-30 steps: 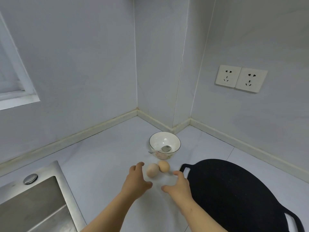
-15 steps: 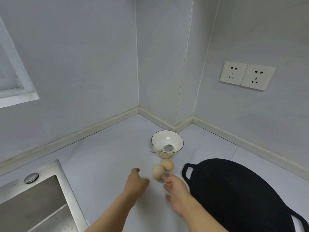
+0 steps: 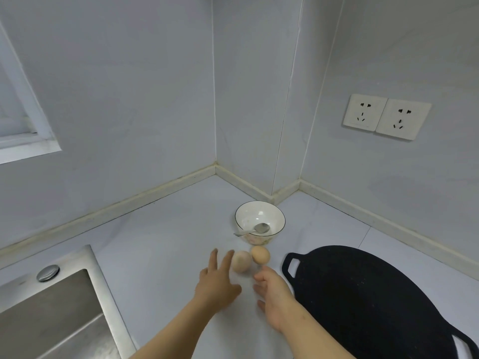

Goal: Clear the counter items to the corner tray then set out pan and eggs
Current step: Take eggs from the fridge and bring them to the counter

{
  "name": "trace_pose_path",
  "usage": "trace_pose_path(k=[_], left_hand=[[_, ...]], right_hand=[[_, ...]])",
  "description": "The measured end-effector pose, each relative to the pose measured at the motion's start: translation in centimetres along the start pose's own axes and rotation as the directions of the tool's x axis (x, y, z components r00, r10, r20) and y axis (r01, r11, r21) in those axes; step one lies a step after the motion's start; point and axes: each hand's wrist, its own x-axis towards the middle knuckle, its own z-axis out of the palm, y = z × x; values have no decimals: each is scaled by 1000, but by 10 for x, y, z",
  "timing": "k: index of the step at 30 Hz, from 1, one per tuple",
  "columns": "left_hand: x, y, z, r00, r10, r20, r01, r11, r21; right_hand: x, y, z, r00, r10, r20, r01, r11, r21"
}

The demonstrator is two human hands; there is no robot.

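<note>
Two eggs lie side by side on the white counter (image 3: 160, 255): a pale egg (image 3: 241, 261) and a tan egg (image 3: 260, 254) to its right. My left hand (image 3: 216, 281) has straight fingers, its fingertips at the left side of the pale egg. My right hand (image 3: 272, 291) hovers just below the tan egg, fingers relaxed, holding nothing. A black two-handled flat pan (image 3: 368, 301) lies at the right, close to my right hand.
A white bowl (image 3: 260, 221) with a metal spoon (image 3: 255, 229) in it stands behind the eggs near the wall corner. A steel sink (image 3: 51, 317) fills the lower left. Two wall sockets (image 3: 386, 116) sit on the right wall.
My left hand stretched its fingers forward to the pale egg. My right hand moved in under the tan egg. The eggs stayed in place.
</note>
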Motion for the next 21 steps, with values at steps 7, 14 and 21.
trace_pose_path(k=[7, 14, 21], left_hand=[[3, 9, 14, 989, 140, 39, -141, 874, 465], [6, 8, 14, 991, 125, 46, -132, 870, 474], [4, 6, 15, 973, 184, -142, -125, 929, 347]], right_hand=[[-1, -1, -6, 1000, -16, -9, 16, 1000, -4], [1, -2, -10, 1000, 1, -6, -1, 1000, 10], [-1, -4, -11, 997, 54, -60, -50, 996, 71]])
